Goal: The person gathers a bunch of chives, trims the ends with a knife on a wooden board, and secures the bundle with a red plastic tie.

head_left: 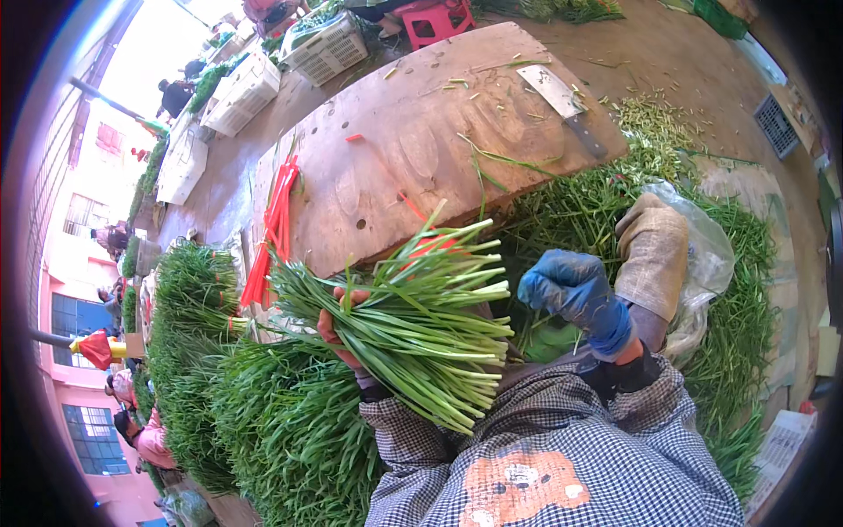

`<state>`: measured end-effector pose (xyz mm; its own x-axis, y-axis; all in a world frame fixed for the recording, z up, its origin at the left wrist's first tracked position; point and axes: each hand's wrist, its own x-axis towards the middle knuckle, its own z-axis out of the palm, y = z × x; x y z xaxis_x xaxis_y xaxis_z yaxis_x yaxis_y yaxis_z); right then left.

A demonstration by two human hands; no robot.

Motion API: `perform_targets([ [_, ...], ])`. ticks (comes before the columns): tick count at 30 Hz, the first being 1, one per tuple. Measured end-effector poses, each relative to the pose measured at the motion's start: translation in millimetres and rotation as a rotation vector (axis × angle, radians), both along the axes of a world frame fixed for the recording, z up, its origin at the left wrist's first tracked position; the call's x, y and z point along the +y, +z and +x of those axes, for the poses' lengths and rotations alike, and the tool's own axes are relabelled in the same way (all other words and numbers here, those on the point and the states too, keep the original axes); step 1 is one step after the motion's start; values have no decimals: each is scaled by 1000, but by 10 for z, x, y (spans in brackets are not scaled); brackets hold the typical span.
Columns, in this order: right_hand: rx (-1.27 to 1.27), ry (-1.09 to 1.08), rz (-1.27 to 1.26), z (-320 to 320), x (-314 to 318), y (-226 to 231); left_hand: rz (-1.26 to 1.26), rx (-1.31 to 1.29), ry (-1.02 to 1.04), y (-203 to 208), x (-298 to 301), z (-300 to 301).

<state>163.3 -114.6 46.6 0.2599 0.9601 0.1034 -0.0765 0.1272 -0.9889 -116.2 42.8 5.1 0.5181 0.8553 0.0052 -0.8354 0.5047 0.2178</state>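
I take the wooden bench (413, 149) as the landmark: a large, worn slab with rounded corners filling the upper middle of the head view.

1. Heaped greens (263, 422): long green stalks piled below and to the left of the bench. A second spread of loose stalks (746, 290) lies below its right end.
2. White crates (246, 88): plastic baskets beyond the far left corner of the bench, some holding greens.
3. Bundle of green stalks (413, 325): just below the near edge of the bench, held fanned out, cut ends pointing lower right, tips toward the left.
4. Clear plastic bag (711, 263): below the right end of the bench, lying on the loose stalks.
5. Tan work glove (654, 255): just left of the bag, standing up behind the right wrist.
6. Red ties (277, 224): a sheaf of thin red strips on the left edge of the bench, hanging over its near side.
7. Cleaver (562, 105): flat on the right part of the bench, blade toward the far edge, dark handle toward the near right.
8. Left hand (338, 329): red-gloved, below the bench, closed around the bundle from beneath. I see only the fingertips around the stalks.
9. Right hand (571, 294): blue-gloved, just right of the bundle's cut ends, fingers curled inward. I cannot tell whether it grips anything.
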Motion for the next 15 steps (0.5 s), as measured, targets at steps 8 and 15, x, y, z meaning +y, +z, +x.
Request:
perform_targets([
  [8,-346,334,-140,-411,-219,-156,-37,49,100,-257,218,-91],
  [15,-644,129,80,-399,-153,-264,138,446,372,-94,177,-93],
])
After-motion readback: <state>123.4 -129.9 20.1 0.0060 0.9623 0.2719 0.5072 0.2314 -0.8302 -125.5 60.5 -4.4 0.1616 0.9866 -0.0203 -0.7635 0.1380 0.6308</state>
